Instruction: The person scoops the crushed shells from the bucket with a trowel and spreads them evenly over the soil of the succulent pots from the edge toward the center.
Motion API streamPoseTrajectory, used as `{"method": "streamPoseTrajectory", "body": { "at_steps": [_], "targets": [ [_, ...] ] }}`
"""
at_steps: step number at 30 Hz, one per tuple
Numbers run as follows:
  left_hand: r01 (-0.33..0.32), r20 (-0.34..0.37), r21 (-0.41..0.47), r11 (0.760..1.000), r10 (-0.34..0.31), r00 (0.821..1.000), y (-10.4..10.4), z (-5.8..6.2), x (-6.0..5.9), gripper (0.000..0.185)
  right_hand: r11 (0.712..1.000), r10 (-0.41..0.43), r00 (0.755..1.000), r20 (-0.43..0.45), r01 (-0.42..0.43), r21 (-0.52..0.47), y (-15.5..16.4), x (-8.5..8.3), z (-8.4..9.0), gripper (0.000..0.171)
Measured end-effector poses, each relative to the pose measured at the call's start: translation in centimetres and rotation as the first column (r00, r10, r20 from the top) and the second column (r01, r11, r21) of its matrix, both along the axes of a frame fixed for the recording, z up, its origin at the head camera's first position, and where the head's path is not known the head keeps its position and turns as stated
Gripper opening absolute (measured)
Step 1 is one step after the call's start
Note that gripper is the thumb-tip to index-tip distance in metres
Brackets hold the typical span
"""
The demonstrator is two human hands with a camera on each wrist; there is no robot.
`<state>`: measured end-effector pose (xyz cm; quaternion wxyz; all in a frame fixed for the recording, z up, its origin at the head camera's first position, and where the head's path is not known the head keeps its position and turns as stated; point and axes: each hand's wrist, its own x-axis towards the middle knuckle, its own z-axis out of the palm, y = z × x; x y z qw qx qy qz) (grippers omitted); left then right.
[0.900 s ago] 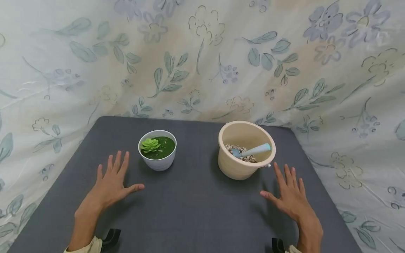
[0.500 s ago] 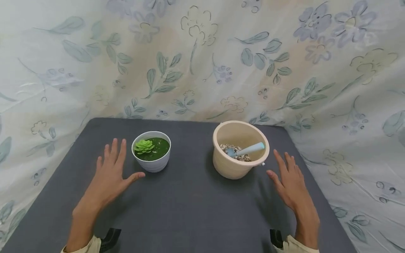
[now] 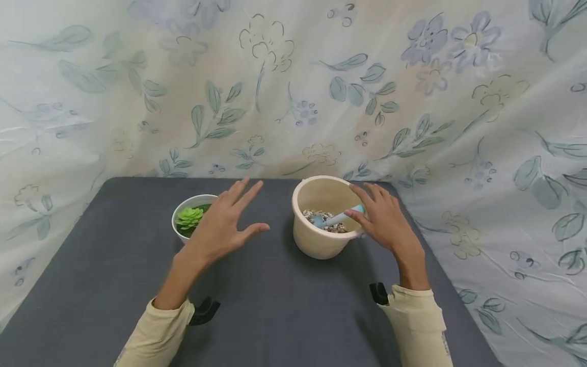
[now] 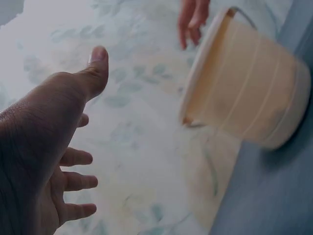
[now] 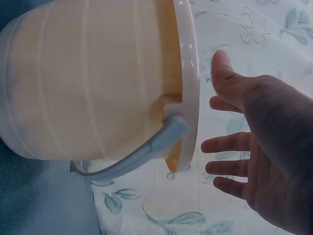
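A cream bucket [image 3: 316,244] stands toward the back right of the table, with a grey handle [image 5: 142,154] hanging at its side in the right wrist view. Inside lie small mixed pebbles [image 3: 312,215] and a light blue trowel [image 3: 337,219]. My right hand [image 3: 382,216] hovers over the bucket's right rim near the trowel's handle, fingers spread and apart from the rim in the right wrist view. My left hand [image 3: 220,224] is in the air, fingers extended, partly hiding a white pot [image 3: 176,232] with a green succulent [image 3: 189,218]. Both hands hold nothing.
A dark grey cloth [image 3: 275,306] covers the table. Behind and to the right hangs a floral curtain [image 3: 275,102], close to the table's back edge. A black strap mount [image 3: 204,311] sits on the left wrist, another [image 3: 379,294] on the right.
Both hands have moved forward; the left has swung right in front of the white pot, and the right has come over the bucket's rim. The head view has turned slightly right.
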<state>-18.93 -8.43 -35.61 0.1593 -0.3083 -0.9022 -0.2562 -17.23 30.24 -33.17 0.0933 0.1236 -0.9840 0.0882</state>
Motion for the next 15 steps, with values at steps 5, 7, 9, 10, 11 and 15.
{"method": "streamPoseTrajectory", "body": {
  "at_steps": [5, 7, 9, 10, 11, 15],
  "targets": [
    [0.064, 0.080, -0.001, 0.998, -0.064, 0.995, 4.2, -0.8, -1.6, 0.089, 0.997, 0.041, 0.999, 0.017, -0.042, 0.067, -0.5, -1.0, 0.1, 0.070],
    [0.082, 0.118, 0.012, 0.997, -0.083, 0.990, 5.9, -1.4, -2.1, 0.089, 0.993, 0.074, 0.997, -0.003, -0.074, 0.088, -0.6, -1.2, -0.1, 0.069],
    [0.095, 0.155, 0.031, 0.995, -0.098, 0.983, 7.3, -2.1, -2.3, 0.091, 0.987, 0.117, 0.993, -0.025, -0.113, 0.113, -0.8, -1.4, -0.2, 0.064],
    [0.103, 0.168, 0.043, 0.994, -0.109, 0.980, 7.9, -2.4, -2.4, 0.092, 0.982, 0.138, 0.990, -0.027, -0.134, 0.131, -1.0, -1.6, -0.2, 0.061],
    [0.113, 0.177, 0.057, 0.992, -0.121, 0.977, 8.3, -2.6, -2.3, 0.091, 0.977, 0.157, 0.987, -0.018, -0.153, 0.146, -1.2, -1.8, -0.2, 0.057],
    [0.131, 0.213, 0.105, 0.986, -0.151, 0.965, 9.5, -3.3, -2.1, 0.083, 0.968, 0.166, 0.980, 0.108, -0.182, 0.170, -2.3, -2.7, -0.3, 0.042]
  ]
}}
